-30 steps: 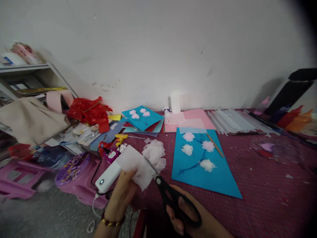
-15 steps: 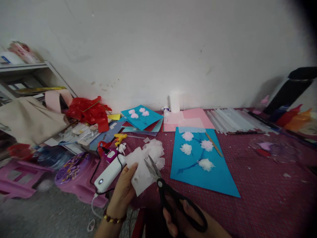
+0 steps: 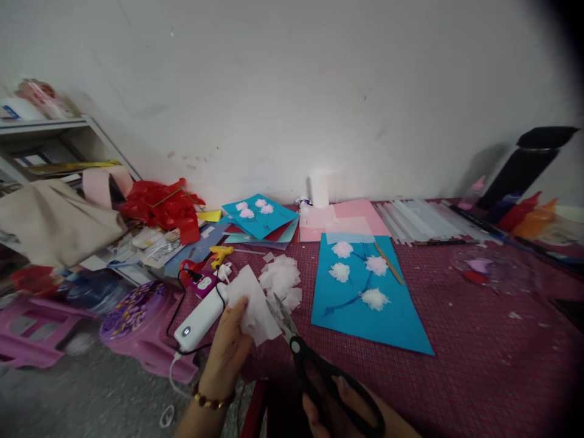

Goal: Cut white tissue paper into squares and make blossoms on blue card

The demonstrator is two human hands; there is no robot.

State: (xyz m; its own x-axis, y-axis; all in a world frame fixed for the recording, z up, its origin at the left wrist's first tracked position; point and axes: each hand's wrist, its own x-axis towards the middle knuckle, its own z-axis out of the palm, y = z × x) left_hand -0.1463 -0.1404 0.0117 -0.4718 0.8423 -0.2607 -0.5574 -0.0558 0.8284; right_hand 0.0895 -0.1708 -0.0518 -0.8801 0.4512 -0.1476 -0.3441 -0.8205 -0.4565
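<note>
"Four fluffy blossoms [image 3: 340, 272] are on our blue sheet [image 3: 392, 331]. How far along do we look with the cutting?"

"Partway, we'd judge. We have a loose heap of small white pieces [image 3: 279, 277] on the red cloth [image 3: 460, 389], between the blue sheet and our left hand [image 3: 230, 340]. That seems to be the share already cut."

"And what is left?"

"The white paper [image 3: 253, 310], by the look of it. We have it pinched between left thumb and fingers, just beside the heap, and a good part appears uncut."

"Our right hand [image 3: 349, 398]?"

"Gripping the black-handled scissors [image 3: 295, 345], blades parted near the paper's right edge. We can't tell whether they touch it."

"Can we count the pieces?"

"No, they overlap too much for us."
</note>
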